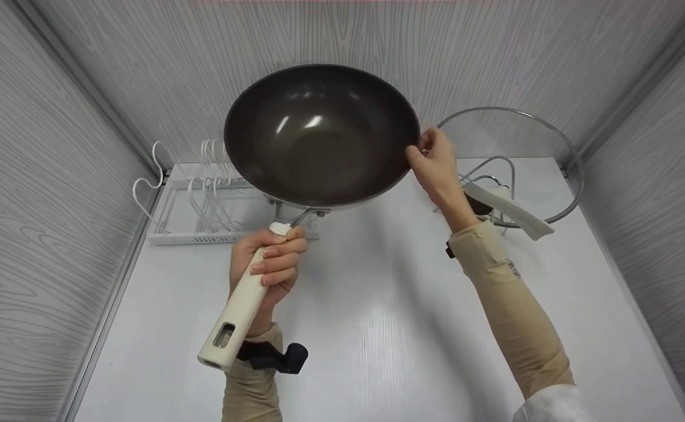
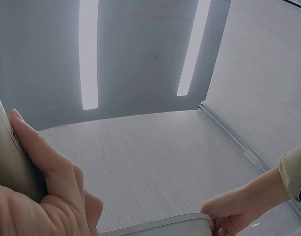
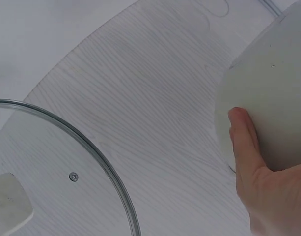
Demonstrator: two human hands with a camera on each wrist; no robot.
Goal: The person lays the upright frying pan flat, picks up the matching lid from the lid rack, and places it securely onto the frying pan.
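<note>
A deep frying pan (image 1: pixel 322 135), dark inside and cream outside, is held up off the table, tilted so that its inside shows in the head view. My left hand (image 1: pixel 272 264) grips its long cream handle (image 1: pixel 234 316) near the end that joins the pan, fingers curled round it. On the pan's right edge, my right hand (image 1: pixel 439 167) pinches the rim between thumb and fingers. The right wrist view shows the pan's cream outer side (image 3: pixel 273 98) with the right hand (image 3: pixel 273 191) against it. The pan hides part of the rack behind.
Behind the pan at left stands a white wire dish rack (image 1: pixel 169 237). A glass lid (image 1: pixel 580 181) with a cream handle (image 1: pixel 509 211) stands upright in a wire holder at right, close behind the right forearm. Wood-grain panels (image 1: pixel 49 234) enclose the white table (image 1: pixel 348 351).
</note>
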